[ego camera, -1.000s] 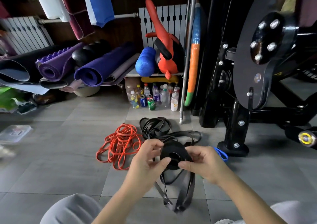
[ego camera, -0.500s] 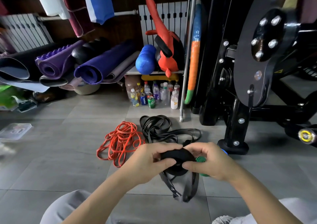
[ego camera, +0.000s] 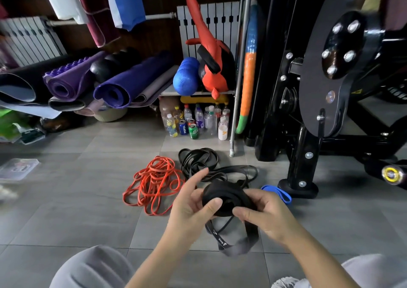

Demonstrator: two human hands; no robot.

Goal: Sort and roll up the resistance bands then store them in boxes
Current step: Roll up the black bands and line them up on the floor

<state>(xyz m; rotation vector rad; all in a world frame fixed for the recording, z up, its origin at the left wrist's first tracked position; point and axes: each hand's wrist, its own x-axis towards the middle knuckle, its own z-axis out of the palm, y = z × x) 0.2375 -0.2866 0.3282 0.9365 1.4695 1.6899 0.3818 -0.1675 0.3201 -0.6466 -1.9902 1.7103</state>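
Black resistance band is held up above the floor, near the orange bands, so that, I reckon, the coil cannot spring open while I wind. My left hand pinches its left edge, forefinger lifted free, and my right hand clamps the right edge. It looks wide, matte and rubbery, its unrolled loop hanging below.

Blurred at the far left edge: a clear plastic box, label unreadable; nearer, a white smear, impossible to identify. Half hidden behind the right hand: a blue band. Too small to read: white print on the hanging end of the black resistance band. Cut off at right and top: the black exercise machine.
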